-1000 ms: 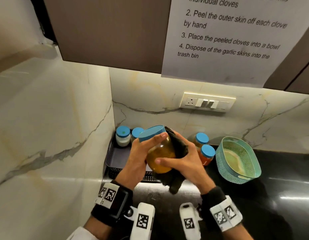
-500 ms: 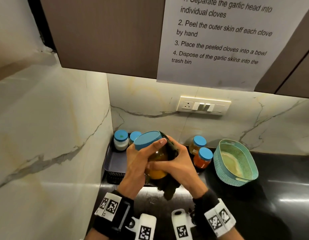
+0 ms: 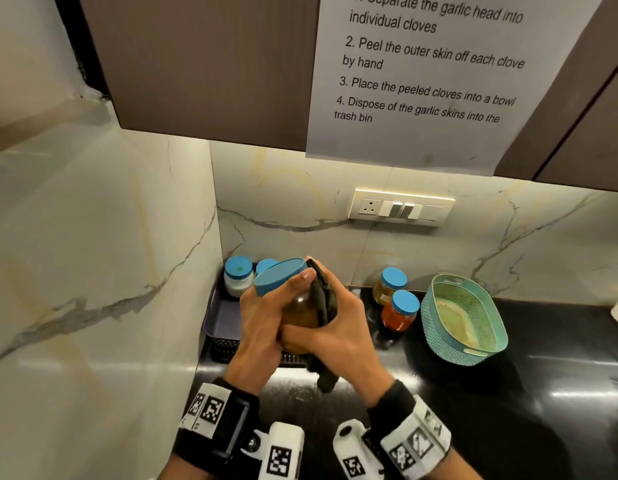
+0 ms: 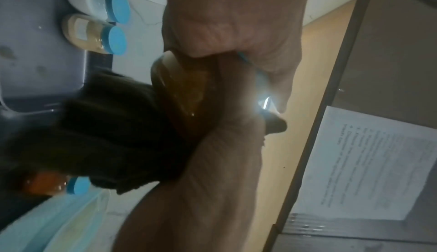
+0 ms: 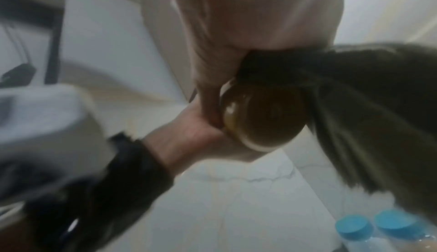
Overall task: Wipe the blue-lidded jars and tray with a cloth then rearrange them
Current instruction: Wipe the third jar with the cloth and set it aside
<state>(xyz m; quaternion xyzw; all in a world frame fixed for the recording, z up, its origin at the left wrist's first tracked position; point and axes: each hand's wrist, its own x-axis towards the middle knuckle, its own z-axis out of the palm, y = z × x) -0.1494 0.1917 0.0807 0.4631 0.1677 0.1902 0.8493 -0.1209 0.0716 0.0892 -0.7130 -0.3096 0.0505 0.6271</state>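
My left hand grips a blue-lidded jar of amber stuff near its lid, tilted, above the tray's front edge. My right hand wraps a dark cloth round the jar's right side; the cloth's tail hangs below. The jar's amber base shows in the right wrist view beside the cloth. A dark purple tray in the corner holds a white-filled jar and a second blue-lidded jar, mostly hidden. Two more jars stand on the counter to the right.
A teal woven basket sits right of the two jars on the black counter. Marble walls close the corner at left and back. A switch plate is on the back wall, cabinets and a printed sheet overhead.
The right hand has slid the cloth further round the jar, covering more of the amber glass. Both hands and the jar have stayed above the tray's front edge.
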